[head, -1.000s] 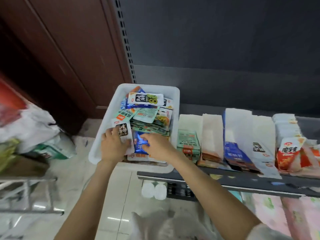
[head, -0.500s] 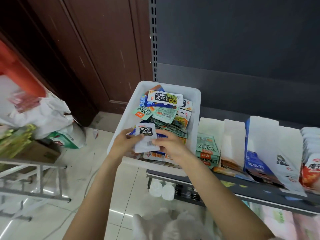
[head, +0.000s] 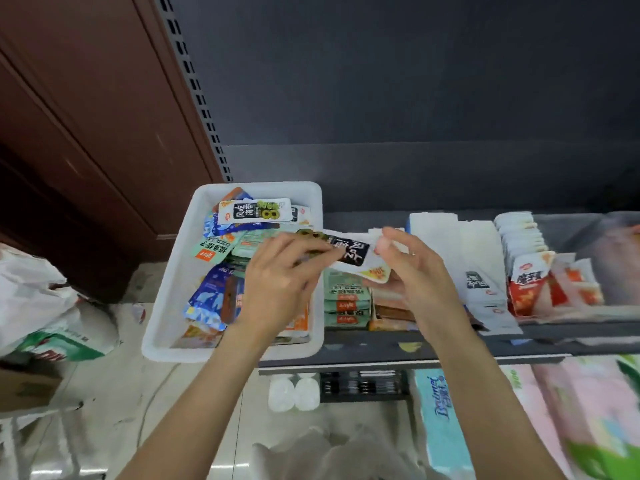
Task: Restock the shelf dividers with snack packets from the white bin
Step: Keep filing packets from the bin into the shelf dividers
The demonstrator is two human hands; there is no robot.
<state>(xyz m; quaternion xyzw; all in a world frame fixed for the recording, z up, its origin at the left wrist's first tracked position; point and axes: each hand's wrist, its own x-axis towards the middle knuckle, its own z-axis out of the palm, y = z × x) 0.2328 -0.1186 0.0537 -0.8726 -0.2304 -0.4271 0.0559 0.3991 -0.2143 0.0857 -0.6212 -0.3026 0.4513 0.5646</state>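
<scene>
A white bin (head: 173, 292) full of mixed snack packets sits at the left end of the dark shelf (head: 450, 348). Both hands hold one white packet with a black label (head: 353, 252) above the bin's right rim. My left hand (head: 280, 282) pinches its left end, and my right hand (head: 415, 271) pinches its right end. To the right, the shelf dividers (head: 446, 244) hold rows of packets: green ones (head: 346, 299), white ones (head: 481, 282) and red-and-white ones (head: 528, 282).
A perforated shelf upright (head: 194, 88) and brown wall panel (head: 86, 126) rise behind the bin. White bags (head: 45, 306) and a cardboard box (head: 24, 389) lie on the floor at left. Tissue packs (head: 554, 410) fill the lower shelf at right.
The white packet has been lifted out of the bin and carried right, turned lengthwise between both hands. The view has shifted right with it.
</scene>
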